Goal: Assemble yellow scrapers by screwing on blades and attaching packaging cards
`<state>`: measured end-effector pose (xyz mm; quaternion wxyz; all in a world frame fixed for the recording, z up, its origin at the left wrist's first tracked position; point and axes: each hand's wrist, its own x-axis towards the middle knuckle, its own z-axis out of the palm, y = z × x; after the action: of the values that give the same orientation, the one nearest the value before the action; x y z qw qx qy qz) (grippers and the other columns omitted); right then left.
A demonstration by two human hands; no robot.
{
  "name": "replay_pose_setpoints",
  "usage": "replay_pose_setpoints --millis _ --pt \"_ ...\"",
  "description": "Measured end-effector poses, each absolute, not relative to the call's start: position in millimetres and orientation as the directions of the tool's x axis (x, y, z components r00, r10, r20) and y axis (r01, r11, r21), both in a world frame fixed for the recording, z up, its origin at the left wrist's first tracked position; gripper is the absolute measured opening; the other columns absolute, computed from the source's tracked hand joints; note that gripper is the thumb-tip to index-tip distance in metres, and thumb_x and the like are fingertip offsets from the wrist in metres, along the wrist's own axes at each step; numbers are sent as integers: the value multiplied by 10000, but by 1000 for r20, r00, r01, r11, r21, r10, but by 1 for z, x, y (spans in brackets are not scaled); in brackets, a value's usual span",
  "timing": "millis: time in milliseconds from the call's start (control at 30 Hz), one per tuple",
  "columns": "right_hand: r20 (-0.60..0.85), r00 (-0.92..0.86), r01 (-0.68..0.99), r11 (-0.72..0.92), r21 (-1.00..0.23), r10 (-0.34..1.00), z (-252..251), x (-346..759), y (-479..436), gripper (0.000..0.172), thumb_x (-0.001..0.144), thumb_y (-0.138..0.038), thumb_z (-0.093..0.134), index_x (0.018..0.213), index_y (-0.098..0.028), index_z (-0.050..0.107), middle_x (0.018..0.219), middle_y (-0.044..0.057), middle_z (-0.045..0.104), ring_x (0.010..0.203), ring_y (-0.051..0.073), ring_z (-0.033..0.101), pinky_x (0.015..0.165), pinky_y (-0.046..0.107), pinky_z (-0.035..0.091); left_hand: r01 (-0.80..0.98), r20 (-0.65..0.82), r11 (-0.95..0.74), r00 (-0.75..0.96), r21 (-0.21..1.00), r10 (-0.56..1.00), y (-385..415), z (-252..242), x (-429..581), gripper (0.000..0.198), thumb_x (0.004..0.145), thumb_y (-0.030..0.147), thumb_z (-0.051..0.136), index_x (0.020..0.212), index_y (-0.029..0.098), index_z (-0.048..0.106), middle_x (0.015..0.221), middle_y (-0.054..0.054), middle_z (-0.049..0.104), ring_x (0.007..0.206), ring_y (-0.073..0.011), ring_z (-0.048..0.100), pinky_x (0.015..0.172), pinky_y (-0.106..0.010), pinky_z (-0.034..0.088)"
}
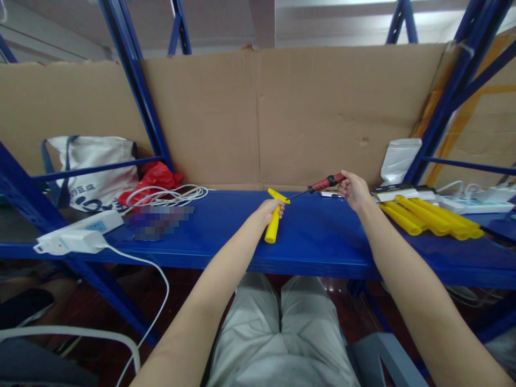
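Note:
My left hand (274,209) is closed around a yellow T-shaped plastic piece (272,231), its round tube pointing down toward me and its crosspiece at the top. In my right hand (353,189) is a screwdriver (322,184) with a red and black handle, gripped near the handle's end. The thin shaft slants down to the left, and its tip meets the yellow piece close to my left fingers. Whether a screw sits at the tip is too small to tell. Both hands are above the blue shelf top (318,236).
Several yellow tubes (431,217) lie in a pile at the right, near a white pouch (400,160) and a power strip (475,204). At the left are another power strip (86,226), coiled white cable (177,196), a red bag (155,180) and a cloth bag (99,172). Cardboard (258,118) stands behind.

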<state>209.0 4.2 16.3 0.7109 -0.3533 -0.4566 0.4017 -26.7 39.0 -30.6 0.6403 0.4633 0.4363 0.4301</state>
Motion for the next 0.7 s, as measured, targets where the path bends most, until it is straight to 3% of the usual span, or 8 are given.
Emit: replay_pose_setpoints --millis 67,133,233,467,700 --pt "361 263 -248 424 -871 895 16 209 4 347 715 -367 681 604 -209 394 363 -103 318 290 44 277 288 168 229 -148 -158 199 249 969 956 39 -31 -27 91 858 166 546 905 101 589 637 -36 543 576 -105 511 532 -238 426" --pt "372 265 -243 435 -867 890 17 208 4 284 722 -370 677 639 -203 463 348 -105 313 284 46 270 288 168 221 -150 -153 194 247 969 957 39 -31 -28 214 878 257 544 1024 106 585 884 -81 610 748 -136 582 656 -284 496" --pt "394 257 -237 453 -859 882 18 207 2 252 738 -406 672 712 -187 549 362 -98 346 295 45 296 298 161 238 -158 -138 180 245 971 960 38 -30 -30 346 883 340 538 1167 143 544 1164 -103 556 975 -187 578 822 -384 501" --pt "386 210 -276 434 -858 898 20 205 -2 274 775 -387 658 682 -187 495 518 -48 532 395 56 466 394 161 393 -160 -111 146 208 976 972 36 -29 -32 351 880 333 544 1176 144 542 1180 -111 552 1000 -199 571 839 -397 495" --pt "411 212 -283 458 -842 887 18 206 -1 346 700 -388 731 646 -196 448 475 -85 425 362 41 374 333 152 302 -138 -119 145 179 980 977 36 -29 -32 364 876 333 550 1181 137 537 1179 -113 551 1003 -204 571 839 -401 494"
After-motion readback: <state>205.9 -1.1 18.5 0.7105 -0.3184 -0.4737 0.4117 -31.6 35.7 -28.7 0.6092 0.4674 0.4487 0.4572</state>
